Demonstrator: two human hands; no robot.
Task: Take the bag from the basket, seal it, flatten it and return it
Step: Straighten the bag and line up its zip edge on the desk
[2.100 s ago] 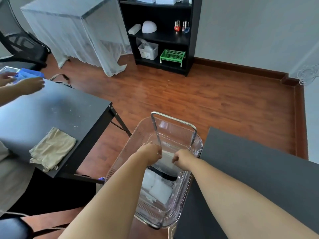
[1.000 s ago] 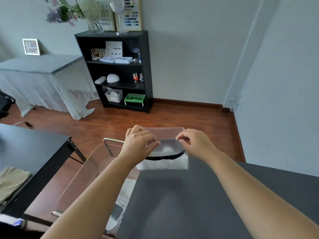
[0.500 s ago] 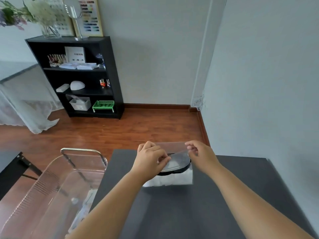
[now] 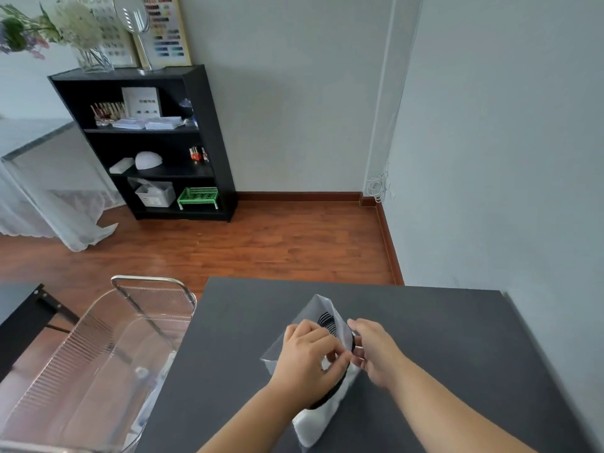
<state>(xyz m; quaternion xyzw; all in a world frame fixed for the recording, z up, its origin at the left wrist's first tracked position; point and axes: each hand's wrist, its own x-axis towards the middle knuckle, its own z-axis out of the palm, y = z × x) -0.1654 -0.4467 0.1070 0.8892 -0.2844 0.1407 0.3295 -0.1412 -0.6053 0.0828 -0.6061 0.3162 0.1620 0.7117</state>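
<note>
A clear plastic bag (image 4: 318, 313) with a black round item and white contents lies tilted on the dark grey table (image 4: 425, 322). My left hand (image 4: 305, 358) and my right hand (image 4: 372, 349) both pinch the bag's edge near its middle, fingertips close together. The bag's lower white end (image 4: 315, 423) rests on the table near me. The clear plastic basket (image 4: 98, 348) with a metal handle stands on the floor left of the table; more white items lie in its bottom.
A black shelf unit (image 4: 147, 142) with small items and a green crate stands against the far wall. A second dark table (image 4: 19, 308) is at the left edge. Wooden floor lies between. The wall is close on the right.
The bag came out of the basket and over the table. It now lies on the tabletop, turned diagonally. Both hands have dropped lower with it and pinch its edge.
</note>
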